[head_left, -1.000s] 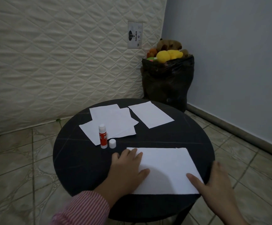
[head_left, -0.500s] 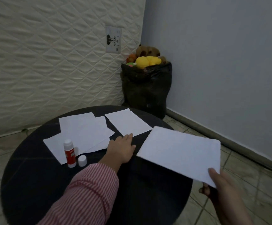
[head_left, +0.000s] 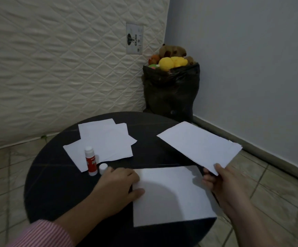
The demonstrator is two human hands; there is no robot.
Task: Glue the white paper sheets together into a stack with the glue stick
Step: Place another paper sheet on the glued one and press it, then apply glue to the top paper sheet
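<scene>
Two hands: left hand, fingers flat on near sheet on black tabletop; right hand pinching lifted sheet. Glue stick upright, uncapped, beside loose sheets.

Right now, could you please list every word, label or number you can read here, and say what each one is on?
"GAJAH", printed sideways beside a dark emblem, on the mattress label.
Smaller marks on that same label: too small to read.
White print on the red band of the glue stick: too blurred to read.
No writing shows on the paper sheets.
</scene>
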